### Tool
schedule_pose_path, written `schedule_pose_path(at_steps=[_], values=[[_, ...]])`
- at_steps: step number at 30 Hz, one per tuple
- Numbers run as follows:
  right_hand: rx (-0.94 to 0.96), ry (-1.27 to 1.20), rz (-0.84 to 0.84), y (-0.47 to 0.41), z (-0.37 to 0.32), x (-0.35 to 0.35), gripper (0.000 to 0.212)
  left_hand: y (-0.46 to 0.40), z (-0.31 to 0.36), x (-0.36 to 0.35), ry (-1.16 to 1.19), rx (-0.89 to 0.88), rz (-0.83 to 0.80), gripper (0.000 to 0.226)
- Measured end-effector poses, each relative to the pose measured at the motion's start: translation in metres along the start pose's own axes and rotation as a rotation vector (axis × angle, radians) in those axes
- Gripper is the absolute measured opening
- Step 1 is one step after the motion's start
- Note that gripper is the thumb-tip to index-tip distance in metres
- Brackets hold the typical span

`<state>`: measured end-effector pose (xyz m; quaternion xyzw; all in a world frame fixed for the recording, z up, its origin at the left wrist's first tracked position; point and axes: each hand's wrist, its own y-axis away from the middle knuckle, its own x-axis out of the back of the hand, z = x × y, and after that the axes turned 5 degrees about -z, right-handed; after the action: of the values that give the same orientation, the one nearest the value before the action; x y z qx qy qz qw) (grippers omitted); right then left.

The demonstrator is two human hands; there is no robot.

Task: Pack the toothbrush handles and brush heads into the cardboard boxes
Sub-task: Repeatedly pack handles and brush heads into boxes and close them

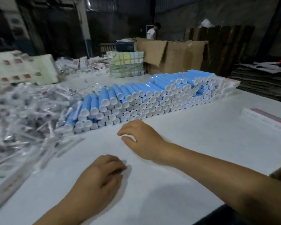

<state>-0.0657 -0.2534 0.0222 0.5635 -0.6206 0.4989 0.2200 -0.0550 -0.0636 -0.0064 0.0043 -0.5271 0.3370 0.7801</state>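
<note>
Your white counter [193, 143] fills the lower and middle frame. Across its centre runs the long stack of blue toothbrush handles [152, 98], lying on their sides with white round ends facing you, rising higher toward the right of the frame. Down the left side sprawls a heap of clear-wrapped brush heads [23, 120]; the blur there is heavy, so they are probably brush heads. An open brown cardboard box [172, 56] stands at the counter's far edge, upper centre, with a taped bundle of pastel packets [126, 64] just left of it. A flat white box [266, 118] lies at the right edge, well apart from your hands. Your right hand [141, 140] hovers or rests in front of the stack, fingers loosely curled and holding nothing. Your left hand [102, 176] lies palm down lower centre, fingers together and slightly bent, also holding nothing.
</note>
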Motion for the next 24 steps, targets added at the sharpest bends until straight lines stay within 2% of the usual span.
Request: schedule_pose_path(at_steps=[5,12,16,20,24], values=[[0.034,0.081,-0.213,-0.002,-0.011,-0.035,0.026,0.007,0.002,0.003,0.007,0.033,-0.028,0.026],[0.062,0.069,-0.190,0.004,0.000,-0.043,0.025,0.009,0.006,0.000,-0.083,-0.067,-0.023,0.024],[0.075,0.049,-0.173,0.004,0.000,-0.042,0.025,0.007,0.010,0.022,-0.046,0.026,-0.098,0.026],[0.037,0.069,-0.155,0.004,0.004,-0.046,0.024,0.015,0.003,0.073,-0.262,0.218,-0.219,0.030],[0.003,0.067,-0.139,0.005,0.009,-0.048,0.027,0.055,-0.015,0.124,-0.598,0.356,-0.143,0.038]])
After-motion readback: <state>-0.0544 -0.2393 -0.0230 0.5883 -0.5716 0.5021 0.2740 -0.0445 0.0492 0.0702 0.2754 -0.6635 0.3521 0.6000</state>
